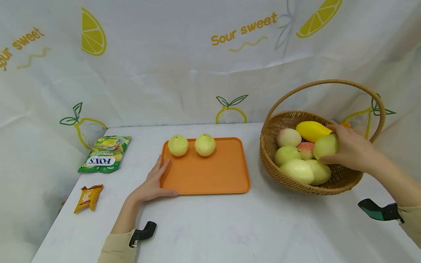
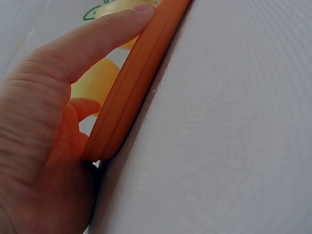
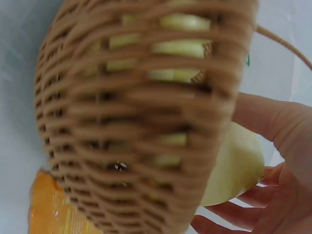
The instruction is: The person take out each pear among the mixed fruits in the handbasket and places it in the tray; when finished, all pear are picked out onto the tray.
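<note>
My left hand rests at the left front corner of an orange tray, fingers spread over its left rim and thumb along its front edge. In the left wrist view the thumb touches the tray's side. Two yellow-green round fruits sit at the back of the tray. Over the right part of a wicker basket, my right hand grips another yellow-green round fruit. The basket wall partly hides this fruit in the right wrist view.
The basket also holds a yellow mango, a peach and several pale green fruits. Its tall handle arches above. A green snack bag and a small orange packet lie left. Another orange packet is beside the basket.
</note>
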The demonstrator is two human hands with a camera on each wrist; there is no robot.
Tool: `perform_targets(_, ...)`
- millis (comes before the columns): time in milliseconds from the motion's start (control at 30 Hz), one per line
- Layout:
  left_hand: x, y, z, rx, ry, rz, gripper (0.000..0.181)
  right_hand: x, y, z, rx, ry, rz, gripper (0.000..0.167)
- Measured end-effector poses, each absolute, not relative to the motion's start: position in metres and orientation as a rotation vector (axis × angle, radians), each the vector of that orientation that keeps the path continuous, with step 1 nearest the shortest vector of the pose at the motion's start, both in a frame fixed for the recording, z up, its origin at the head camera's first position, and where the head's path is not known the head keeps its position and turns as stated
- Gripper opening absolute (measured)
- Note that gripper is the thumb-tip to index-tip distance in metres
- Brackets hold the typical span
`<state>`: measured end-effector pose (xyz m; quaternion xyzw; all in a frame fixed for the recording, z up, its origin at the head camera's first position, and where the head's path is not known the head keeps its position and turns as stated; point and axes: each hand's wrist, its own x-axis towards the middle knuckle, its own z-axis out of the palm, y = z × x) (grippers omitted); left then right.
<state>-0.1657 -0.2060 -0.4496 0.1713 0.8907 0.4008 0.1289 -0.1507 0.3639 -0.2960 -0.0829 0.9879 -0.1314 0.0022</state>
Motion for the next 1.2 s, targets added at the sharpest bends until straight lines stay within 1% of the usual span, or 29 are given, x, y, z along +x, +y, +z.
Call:
perform_targets(267, -0.165, -0.205, -0.447, 0.494, 2.58, 1.164, 0.117, -0.142, 0.345, -0.296, -0.318, 3.157, -0.578, 0.105)
perform_targets(567, -0.164, -0.205, -0.447, 0.482, 2.584, 1.153, 0.118, -0.138, 0.324, -0.292, -0.225, 3.131, -0.784, 0.108)
perform_targets(667, -0.164, -0.205, -0.447, 0.475, 2.583, 1.152, 0.118, -0.136, 0.316, -0.291, -0.211, 3.102, -0.869, 0.107)
perform_targets(933, -0.165, -0.205, -0.448, 0.459, 2.575, 1.166, 0.117, -0.136, 0.294, -0.294, -0.23, 3.005, -1.083, 0.096)
perform_targets(1200, -0.165, -0.205, -0.448, 0.456, 2.582, 1.164, 0.116, -0.138, 0.27, -0.296, -0.288, 2.971, -1.237, 0.095)
